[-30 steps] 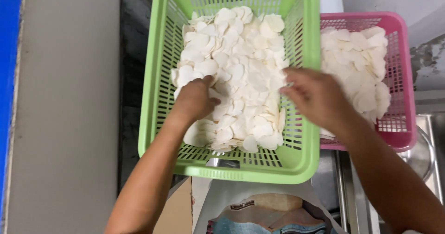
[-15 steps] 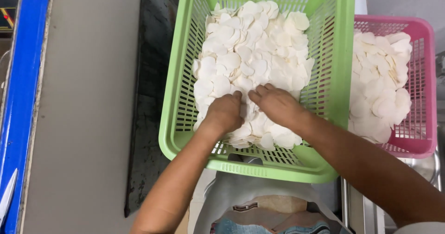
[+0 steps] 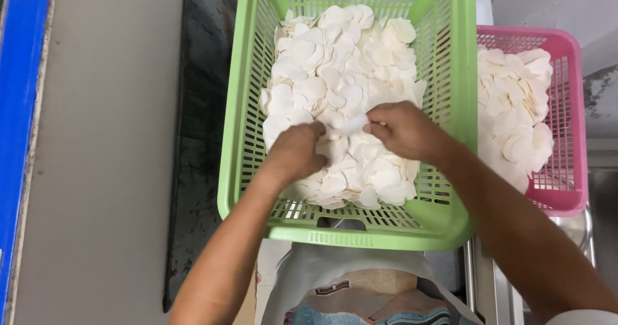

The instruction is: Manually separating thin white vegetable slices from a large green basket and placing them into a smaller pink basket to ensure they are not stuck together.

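Both hands are down in the green basket, right on top of the heap of white slices. The left hand sits on the near-left part of the pile, knuckles up, fingers curled into the slices; whether they actually pinch one is hidden under the hand. The right hand comes in from the right wall, and its fingers are pinched on one slice that sticks out toward the left hand.

That slice is the thing to watch. It lies between the two hands, its long axis running roughly left to right, one end in the right fingers, the free end just beside the left fingertips, close to touching. So the right hand has it; the left is a shade off it, on the side away from the right wall.

The rest of the heap spreads away from the person, up toward the far wall, well beyond both hands, with a thinner fringe on the near side under the wrists.

To the right, touching or just beside the green basket, a pink basket holds more of the same white slices. On the left runs a grey bench with a blue edge.
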